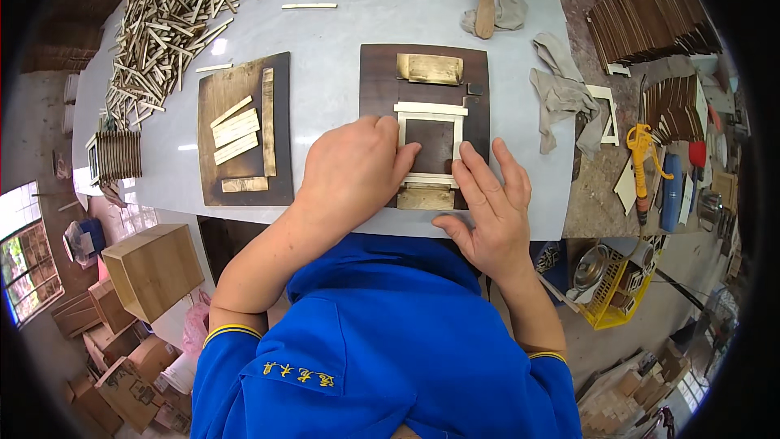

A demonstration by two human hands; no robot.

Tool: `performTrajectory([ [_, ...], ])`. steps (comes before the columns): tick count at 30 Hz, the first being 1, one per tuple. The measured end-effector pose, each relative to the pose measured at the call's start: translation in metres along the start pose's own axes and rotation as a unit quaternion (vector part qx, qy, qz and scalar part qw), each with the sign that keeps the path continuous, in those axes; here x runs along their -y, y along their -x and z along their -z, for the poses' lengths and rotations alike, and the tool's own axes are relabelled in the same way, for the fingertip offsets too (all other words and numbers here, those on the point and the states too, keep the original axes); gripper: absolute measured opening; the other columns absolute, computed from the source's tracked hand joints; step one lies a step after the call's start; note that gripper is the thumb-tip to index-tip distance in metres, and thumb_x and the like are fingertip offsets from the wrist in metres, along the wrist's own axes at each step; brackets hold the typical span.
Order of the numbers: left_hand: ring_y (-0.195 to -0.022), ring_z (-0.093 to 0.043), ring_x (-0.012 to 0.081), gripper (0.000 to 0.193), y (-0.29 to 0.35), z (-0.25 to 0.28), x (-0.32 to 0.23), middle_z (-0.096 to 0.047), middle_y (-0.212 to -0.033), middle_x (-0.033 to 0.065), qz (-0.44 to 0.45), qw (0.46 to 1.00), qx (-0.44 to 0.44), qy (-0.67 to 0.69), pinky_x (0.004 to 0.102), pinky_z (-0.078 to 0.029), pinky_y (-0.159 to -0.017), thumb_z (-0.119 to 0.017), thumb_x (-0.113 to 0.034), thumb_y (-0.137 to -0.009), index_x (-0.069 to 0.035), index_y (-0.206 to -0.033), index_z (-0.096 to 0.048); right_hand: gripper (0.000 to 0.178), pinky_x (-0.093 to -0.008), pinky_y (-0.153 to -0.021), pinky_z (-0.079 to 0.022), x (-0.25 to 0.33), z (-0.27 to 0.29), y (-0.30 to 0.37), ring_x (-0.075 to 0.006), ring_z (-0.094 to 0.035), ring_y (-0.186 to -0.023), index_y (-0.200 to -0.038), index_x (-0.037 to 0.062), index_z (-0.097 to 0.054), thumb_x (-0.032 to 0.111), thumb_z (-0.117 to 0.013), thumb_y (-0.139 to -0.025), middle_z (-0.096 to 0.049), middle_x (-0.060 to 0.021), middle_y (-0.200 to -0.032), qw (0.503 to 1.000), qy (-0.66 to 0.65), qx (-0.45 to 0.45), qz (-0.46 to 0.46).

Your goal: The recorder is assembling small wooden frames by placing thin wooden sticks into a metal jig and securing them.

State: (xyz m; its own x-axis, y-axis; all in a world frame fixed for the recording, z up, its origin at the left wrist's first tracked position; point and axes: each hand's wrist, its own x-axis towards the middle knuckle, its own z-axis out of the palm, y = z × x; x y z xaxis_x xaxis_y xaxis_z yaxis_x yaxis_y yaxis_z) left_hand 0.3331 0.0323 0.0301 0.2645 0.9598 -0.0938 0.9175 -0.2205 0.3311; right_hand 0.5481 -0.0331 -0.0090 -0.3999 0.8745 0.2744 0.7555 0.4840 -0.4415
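Frame, wooden, pale, small (429, 116): one, lying on a dark board (378, 81), at 3 o'clock from the left hand and between 10 and 11 o'clock from the right.

Left hand (355, 162): fingers curled, thumb over the frame's left bar; fingertips hidden, so whether it grips cannot be told.

Right hand (493, 205): fingers spread loosely, thumb out to the side, nothing grasped; fingertips against the frame's right side.

Blocks, wooden: one (435, 69) near the frame at 12 o'clock, one (426, 198) at 6.

Second board (281, 114): at 9 o'clock from the frame, bearing loose strips (236, 134).

Writing: blue shirt (406, 317), yellow stitched characters on the chest at 7 o'clock; cardboard box (130, 394), farther out at 7, dark print, too blurred to read.
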Motion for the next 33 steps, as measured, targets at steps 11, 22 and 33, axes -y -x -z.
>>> performTrajectory([
  [11,-0.054,-0.054,0.0186,0.028,-0.015,0.021,0.01,-0.061,-0.065,0.0061,0.051,0.982,0.042,0.175,0.0312,-0.044,-0.053,-0.068,-0.021,-0.095,-0.004,-0.074,-0.063,0.059,-0.0522,-0.124,-0.028,-0.019,0.014,-0.004,-0.0394,-0.037,-0.152,-0.144,0.005,-0.06,0.044,-0.066,-0.1,-0.052,-0.015,-0.157,0.993,-0.095,-0.062,-0.025],
  [22,-0.054,-0.05,0.0099,0.031,-0.026,0.039,0.062,-0.059,-0.062,0.0014,0.169,0.812,0.273,0.486,0.0228,-0.04,-0.05,-0.068,-0.025,-0.096,-0.007,-0.071,-0.065,0.05,-0.0475,-0.125,-0.032,-0.087,0.145,-0.075,-0.0324,-0.042,-0.151,-0.148,0.0105,-0.058,0.012,-0.067,-0.098,-0.054,-0.0086,-0.157,0.939,0.214,-0.265,0.052],
  [33,-0.053,-0.048,0.0074,0.03,-0.009,0.047,0.085,-0.056,-0.061,-0.0005,0.169,0.785,0.287,0.522,0.0208,-0.036,-0.048,-0.068,-0.025,-0.096,-0.008,-0.071,-0.065,0.044,-0.0411,-0.118,-0.041,-0.182,0.249,-0.135,-0.0269,-0.051,-0.144,-0.147,0.0134,-0.06,0.031,-0.061,-0.106,-0.059,-0.006,-0.152,0.875,0.321,-0.357,-0.063],
])
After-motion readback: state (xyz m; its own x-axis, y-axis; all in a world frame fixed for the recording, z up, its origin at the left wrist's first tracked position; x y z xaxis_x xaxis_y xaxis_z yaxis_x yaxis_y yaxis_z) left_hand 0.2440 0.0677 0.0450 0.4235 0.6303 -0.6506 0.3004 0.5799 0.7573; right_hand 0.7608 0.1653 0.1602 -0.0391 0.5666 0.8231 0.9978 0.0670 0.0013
